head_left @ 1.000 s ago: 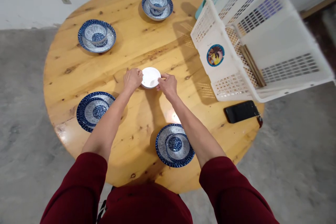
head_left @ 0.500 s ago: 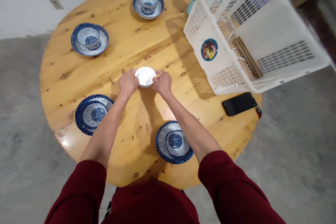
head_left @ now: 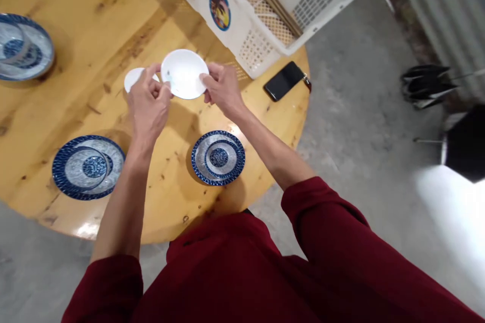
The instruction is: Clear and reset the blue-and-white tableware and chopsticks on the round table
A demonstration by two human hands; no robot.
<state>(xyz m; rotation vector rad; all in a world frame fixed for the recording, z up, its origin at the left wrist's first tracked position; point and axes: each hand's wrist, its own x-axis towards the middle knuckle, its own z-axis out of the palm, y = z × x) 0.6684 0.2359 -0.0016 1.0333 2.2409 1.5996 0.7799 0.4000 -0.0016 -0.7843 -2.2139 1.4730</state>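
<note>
A small white dish is lifted above the wooden table, tipped so that its white round face shows. My left hand pinches its left rim between thumb and fingers. On the opposite rim, my right hand grips with the thumb on the face and the fingers behind. A second small white dish lies on the table, partly covered by my left hand. Near my left forearm sits a blue-patterned plate with a bowl in it. Another such plate with a bowl stands between my forearms.
A white plastic basket stands at the table's far right, with wooden sticks inside. Beside it lies a black phone. More patterned tableware is at the left. A dark umbrella is off to the right.
The white dish has been raised off the table toward me, leaving another white dish behind. The view has turned to the right, so the table and basket appear farther left.
</note>
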